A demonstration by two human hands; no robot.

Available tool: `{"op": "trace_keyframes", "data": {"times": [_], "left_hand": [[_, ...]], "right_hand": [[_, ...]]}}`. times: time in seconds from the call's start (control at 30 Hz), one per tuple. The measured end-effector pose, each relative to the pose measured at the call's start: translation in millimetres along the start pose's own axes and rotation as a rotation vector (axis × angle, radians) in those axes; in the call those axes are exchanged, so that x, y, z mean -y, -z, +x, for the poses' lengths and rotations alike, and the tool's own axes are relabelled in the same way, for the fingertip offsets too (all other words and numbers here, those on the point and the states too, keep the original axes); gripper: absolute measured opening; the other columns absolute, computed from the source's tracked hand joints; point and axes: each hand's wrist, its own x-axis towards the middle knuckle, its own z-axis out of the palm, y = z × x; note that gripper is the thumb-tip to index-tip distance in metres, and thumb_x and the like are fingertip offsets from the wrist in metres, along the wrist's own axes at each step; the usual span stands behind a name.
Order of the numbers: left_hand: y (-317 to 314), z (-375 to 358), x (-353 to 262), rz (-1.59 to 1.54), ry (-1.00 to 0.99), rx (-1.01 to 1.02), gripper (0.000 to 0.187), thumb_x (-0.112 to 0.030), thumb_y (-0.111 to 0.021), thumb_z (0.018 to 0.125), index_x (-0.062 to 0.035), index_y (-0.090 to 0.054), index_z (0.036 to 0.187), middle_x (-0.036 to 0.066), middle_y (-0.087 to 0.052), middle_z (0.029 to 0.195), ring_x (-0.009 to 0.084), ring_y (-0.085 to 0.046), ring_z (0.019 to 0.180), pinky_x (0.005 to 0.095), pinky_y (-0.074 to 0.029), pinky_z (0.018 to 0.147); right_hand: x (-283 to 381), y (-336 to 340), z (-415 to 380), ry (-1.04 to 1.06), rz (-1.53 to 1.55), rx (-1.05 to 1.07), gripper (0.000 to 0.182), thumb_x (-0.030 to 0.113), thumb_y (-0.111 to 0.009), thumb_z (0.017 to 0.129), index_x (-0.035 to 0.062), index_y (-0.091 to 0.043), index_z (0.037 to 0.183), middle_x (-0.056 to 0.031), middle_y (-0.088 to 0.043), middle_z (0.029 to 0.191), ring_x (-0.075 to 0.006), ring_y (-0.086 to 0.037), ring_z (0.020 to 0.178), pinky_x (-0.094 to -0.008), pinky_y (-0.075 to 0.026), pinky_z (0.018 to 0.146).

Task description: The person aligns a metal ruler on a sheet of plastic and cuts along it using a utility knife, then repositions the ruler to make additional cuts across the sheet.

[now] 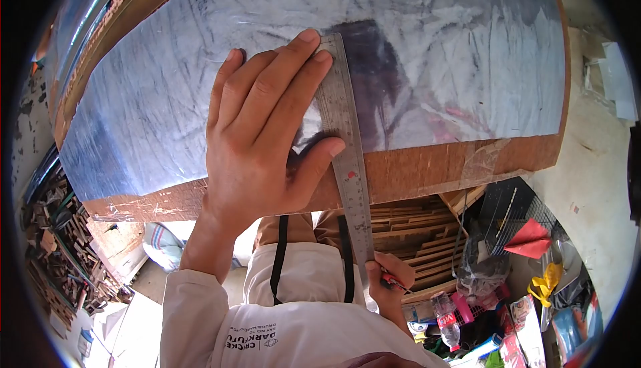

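Observation:
A long metal ruler [347, 134] lies across the front edge of a wooden board [414, 164] covered by a glossy grey-blue sheet [180, 101]. My left hand [260, 128] lies on the sheet with fingers stretched out, its fingertips and thumb against the ruler's left edge. Below the board's edge, my right hand [392, 280] is closed around a small red and black tool [390, 279], beside the ruler's near end. What kind of tool it is cannot be made out.
Wooden slats [420, 241] are stacked under the board. At the lower right are a plastic bottle [446, 321], a red object [529, 238] and a yellow item [547, 281]. Wood scraps [73, 254] pile up at the left, near a white sack [162, 244].

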Motion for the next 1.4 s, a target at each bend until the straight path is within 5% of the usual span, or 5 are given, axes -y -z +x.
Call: {"op": "trace_keyframes", "data": {"times": [1.4], "left_hand": [[-0.1,-0.6,0.1,-0.014,0.003,-0.003,0.062,-0.037,-0.072,0.084,0.0025,-0.062,0.131,0.019,-0.060,0.139,0.0359,-0.059,0.125,0.0528,-0.035,0.112]], "right_hand": [[4.1,-1.7,2.3,0.015,0.000,-0.008,0.015,0.002,-0.078,0.081,-0.0010,-0.071,0.095,-0.0119,-0.068,0.071,-0.0183,-0.062,0.057,-0.0273,-0.047,0.055]]}}
